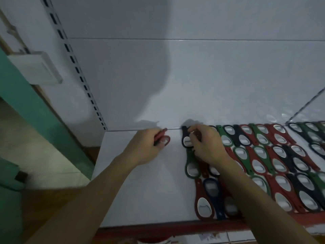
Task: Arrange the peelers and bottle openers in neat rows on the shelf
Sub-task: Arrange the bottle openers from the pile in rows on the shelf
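Dozens of bottle openers (260,152), red, green and dark blue, lie in overlapping rows on the white shelf (140,191), running from under the right hand (205,143) out to its right. In the head view, the right hand's curled fingers pinch a dark blue bottle opener (185,140) at the left end of the back row. Just to its left, the left hand (146,145) grips a red bottle opener (166,140) near the shelf's back edge, not yet laid down. Most of the work looks done. No peelers can be made out.
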The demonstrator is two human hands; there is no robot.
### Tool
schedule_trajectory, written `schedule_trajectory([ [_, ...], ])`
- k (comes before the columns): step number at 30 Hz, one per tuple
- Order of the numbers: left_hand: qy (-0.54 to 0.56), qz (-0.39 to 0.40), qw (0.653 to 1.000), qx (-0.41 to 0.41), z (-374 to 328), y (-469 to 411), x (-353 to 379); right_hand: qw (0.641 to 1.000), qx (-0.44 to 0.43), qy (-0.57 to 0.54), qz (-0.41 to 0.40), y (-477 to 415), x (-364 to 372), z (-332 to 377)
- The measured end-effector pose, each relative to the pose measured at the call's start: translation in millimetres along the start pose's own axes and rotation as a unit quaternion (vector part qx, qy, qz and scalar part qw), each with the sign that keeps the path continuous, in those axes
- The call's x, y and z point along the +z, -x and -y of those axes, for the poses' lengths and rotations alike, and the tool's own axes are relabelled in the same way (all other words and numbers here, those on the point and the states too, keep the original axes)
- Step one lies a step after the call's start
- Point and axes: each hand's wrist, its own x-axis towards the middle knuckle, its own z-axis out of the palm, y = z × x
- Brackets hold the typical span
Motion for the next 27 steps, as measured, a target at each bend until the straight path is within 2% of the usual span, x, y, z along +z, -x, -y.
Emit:
schedule_trajectory([
  [1,0.072,-0.009,0.997,-0.037,-0.8,-9.0,0.6,1.000,0.010,0.004,-0.013,0.5,-0.3,-3.6],
  [3,0.226,-0.002,0.967,-0.120,-4.2,-28.3,6.6,0.999,0.029,0.022,-0.037,1.5,1.6,-12.5],
  [4,0.256,-0.004,0.956,-0.144,-5.5,-36.5,10.7,0.998,0.035,0.026,-0.050,2.2,3.1,-16.5],
  [7,0.210,-0.024,0.968,-0.137,-5.5,-51.8,25.8,0.994,0.035,0.037,-0.094,3.7,5.1,-22.9],
  [11,0.085,-0.073,0.992,-0.057,-1.1,-43.6,31.4,0.993,0.035,0.060,-0.099,4.0,6.5,-26.5],
  [15,-0.012,-0.008,1.000,-0.001,-3.5,-38.2,34.9,0.990,0.062,0.119,-0.041,5.7,14.9,-24.7],
  [21,-0.037,-0.008,0.999,-0.009,-15.5,-43.3,41.1,0.991,0.061,0.115,-0.030,3.3,15.2,-22.5],
  [25,-0.030,-0.002,1.000,-0.005,-18.5,-43.4,41.4,0.990,0.070,0.124,-0.007,3.3,12.3,-24.0],
  [27,0.006,-0.027,1.000,-0.015,-22.8,-43.5,40.4,0.991,0.073,0.116,0.001,3.7,9.0,-21.4],
])
